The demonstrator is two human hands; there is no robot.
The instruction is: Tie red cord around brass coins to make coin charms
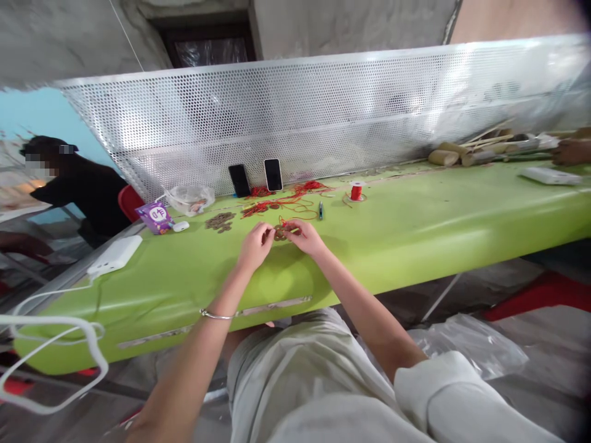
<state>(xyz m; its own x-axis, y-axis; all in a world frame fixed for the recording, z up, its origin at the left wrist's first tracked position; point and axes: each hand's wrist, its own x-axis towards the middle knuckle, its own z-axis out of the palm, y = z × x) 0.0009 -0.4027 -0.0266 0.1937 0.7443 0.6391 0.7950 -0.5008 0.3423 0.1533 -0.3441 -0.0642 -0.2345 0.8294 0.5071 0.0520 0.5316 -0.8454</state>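
Both my hands meet over the green table (415,227), near its front edge. My left hand (255,245) and my right hand (305,237) are closed in a pinch on a small brown coin piece (280,232) tied with red thread. Behind them lie a pile of brown coins (220,221), a tangle of red thread (281,200) and a red thread spool (356,192). A thin bangle (217,315) sits on my left wrist.
Two phones (273,175) lean on the perforated metal screen (323,111). A purple packet (156,217), a plastic bag (190,198), a white power bank (115,255) with cable lie at left. Another person (78,184) sits far left. Wooden sticks (480,151) lie at right.
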